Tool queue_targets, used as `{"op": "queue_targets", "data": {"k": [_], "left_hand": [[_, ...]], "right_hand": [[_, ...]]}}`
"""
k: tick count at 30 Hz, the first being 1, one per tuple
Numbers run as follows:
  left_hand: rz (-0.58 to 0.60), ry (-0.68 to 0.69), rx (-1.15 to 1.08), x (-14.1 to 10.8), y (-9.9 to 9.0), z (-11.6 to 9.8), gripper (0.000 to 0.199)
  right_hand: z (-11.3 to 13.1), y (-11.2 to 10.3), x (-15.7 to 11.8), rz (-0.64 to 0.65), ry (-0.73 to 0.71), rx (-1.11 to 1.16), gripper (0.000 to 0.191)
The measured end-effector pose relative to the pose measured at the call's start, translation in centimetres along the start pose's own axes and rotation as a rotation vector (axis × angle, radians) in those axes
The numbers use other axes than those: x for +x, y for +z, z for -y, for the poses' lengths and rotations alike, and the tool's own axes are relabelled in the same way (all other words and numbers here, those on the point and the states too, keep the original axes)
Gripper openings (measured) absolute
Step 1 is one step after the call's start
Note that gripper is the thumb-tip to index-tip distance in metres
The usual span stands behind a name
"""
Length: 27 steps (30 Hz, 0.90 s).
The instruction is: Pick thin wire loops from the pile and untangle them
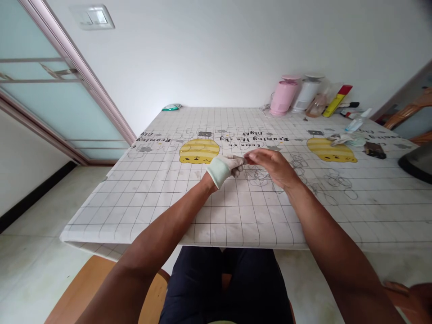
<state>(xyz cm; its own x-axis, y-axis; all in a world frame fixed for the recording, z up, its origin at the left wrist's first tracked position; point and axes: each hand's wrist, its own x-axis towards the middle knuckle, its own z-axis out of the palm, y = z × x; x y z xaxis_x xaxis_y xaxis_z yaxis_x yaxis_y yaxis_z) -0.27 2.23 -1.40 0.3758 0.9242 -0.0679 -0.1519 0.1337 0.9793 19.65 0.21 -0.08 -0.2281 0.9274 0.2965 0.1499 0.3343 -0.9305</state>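
My left hand (232, 164) wears a pale glove with a light green cuff, its fingers pinched together. Bare and curved, my right hand (270, 164) meets the left fingertips with its thumb and fingers drawn together. Whatever lies between the fingertips is too small to make out. Both hands are just above the table. Beneath and beside my right hand lie thin dark wire-like loops (258, 176), loosely tangled. More of these loops (337, 182) spread to the right.
A grid-patterned cloth covers the table (162, 211). At the back right stand a pink cylinder-shaped device (284, 96), a white one (305, 95) and a yellow-red box (337, 101). A crumpled glove (349, 139) and a small dark block (374, 150) lie right. A green packet (172, 107) sits back left.
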Motion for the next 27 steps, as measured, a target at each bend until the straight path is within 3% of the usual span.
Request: {"op": "queue_targets", "data": {"k": [8,14,19,22,27], "left_hand": [[-0.055,-0.003,0.225,-0.3,0.7,-0.2,0.019],[-0.185,0.151,0.726,-0.6,1.9,-0.4,0.036],[-0.218,0.231,0.954,-0.4,3.0,0.8,0.037],[-0.227,0.250,0.975,0.0,3.0,1.6,0.033],[-0.234,0.153,0.894,0.4,2.7,1.8,0.037]], "right_hand": [[-0.9,1.3,0.0,-0.159,-0.032,-0.079,0.024],[-1.8,1.6,0.4,-0.310,-0.039,0.037,0.025],[-1.8,2.3,0.3,-0.364,-0.043,0.040,0.028],[-1.8,2.8,0.2,-0.354,-0.037,0.039,0.029],[-2.2,3.2,0.3,-0.322,-0.024,0.039,0.028]]}}
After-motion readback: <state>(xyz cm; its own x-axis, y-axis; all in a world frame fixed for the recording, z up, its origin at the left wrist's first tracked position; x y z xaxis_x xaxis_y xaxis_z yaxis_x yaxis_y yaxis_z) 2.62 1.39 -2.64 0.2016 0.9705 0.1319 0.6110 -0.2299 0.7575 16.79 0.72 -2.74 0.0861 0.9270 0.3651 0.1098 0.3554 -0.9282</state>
